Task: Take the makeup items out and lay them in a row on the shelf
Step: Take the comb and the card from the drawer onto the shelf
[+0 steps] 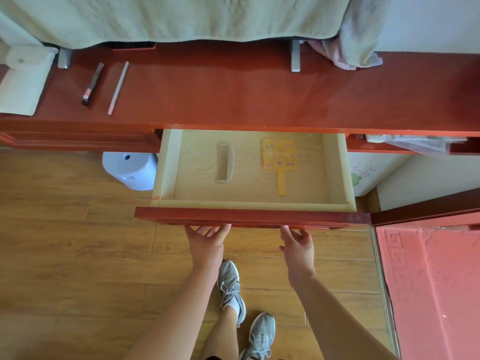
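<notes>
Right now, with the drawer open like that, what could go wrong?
The drawer is pulled well out, with the left hand and right hand at its front. Pulled further, it might drop toward the shoes. Shut hard, the comb and yellow hand mirror could slide and bang. A jolt might roll the slim pencil off the shelf.

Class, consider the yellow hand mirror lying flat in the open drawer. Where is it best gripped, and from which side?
Pinch the mirror by its narrow handle from above, approaching over the drawer front. The handle points toward the person, is slim enough to pinch across and has space on both sides. The right hand is nearest.
</notes>
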`<state>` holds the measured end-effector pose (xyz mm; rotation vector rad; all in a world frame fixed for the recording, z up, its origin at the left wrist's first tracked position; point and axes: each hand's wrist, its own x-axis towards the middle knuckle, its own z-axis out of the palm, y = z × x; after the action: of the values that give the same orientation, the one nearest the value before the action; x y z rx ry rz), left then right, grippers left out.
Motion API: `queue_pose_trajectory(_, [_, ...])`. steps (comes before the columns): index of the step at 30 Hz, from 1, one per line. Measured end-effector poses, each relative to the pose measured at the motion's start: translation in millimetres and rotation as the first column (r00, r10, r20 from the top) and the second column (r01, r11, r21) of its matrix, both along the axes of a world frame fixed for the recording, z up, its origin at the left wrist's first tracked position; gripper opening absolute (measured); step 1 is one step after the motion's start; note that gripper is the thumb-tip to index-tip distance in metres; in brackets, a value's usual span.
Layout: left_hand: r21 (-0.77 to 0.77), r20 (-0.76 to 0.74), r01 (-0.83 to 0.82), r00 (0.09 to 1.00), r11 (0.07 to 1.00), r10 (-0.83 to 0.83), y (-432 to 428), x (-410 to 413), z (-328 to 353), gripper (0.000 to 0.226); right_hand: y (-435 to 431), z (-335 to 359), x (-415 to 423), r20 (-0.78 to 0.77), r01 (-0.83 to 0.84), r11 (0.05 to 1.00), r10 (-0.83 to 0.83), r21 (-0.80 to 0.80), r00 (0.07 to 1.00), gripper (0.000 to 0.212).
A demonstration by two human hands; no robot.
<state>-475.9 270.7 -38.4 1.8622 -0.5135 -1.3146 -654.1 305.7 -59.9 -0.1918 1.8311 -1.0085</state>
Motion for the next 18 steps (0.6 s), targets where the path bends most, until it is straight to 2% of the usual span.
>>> queue_pose_trajectory(3, [0.058, 0.067, 0.074, 0.995, 0.996, -0.077, 3, 3, 12, 0.111, 4, 15, -1, -0.063, -0.069, 0.997, 0.072, 0.045, 0.995, 0.079])
queue_pose_trajectory(5, [0.104, 0.172, 0.170, 0.967, 0.980, -0.186, 6, 7, 21, 0.115, 7, 28, -3, -0.147, -0.146, 0.987, 0.155, 0.070, 0.977, 0.080])
queue_pose_trajectory(8, [0.174, 0.351, 0.338, 0.856, 0.925, -0.379, 13, 13, 46, 0.122, 16, 46, -10, -0.288, -0.283, 0.951, 0.308, 0.126, 0.907, 0.085])
queue_pose_trajectory(12, [0.265, 0.479, 0.474, 0.691, 0.840, -0.541, 23, 19, 81, 0.107, 29, 75, -20, -0.453, -0.462, 0.858, 0.511, 0.223, 0.731, 0.088])
queue_pose_trajectory(16, [0.378, 0.597, 0.615, 0.410, 0.692, -0.690, 33, 24, 106, 0.085, 38, 108, -28, -0.557, -0.600, 0.728, 0.665, 0.333, 0.498, 0.079])
queue_pose_trajectory(18, [0.389, 0.642, 0.649, 0.317, 0.653, -0.698, 36, 25, 118, 0.077, 41, 121, -31, -0.593, -0.640, 0.680, 0.694, 0.357, 0.408, 0.073])
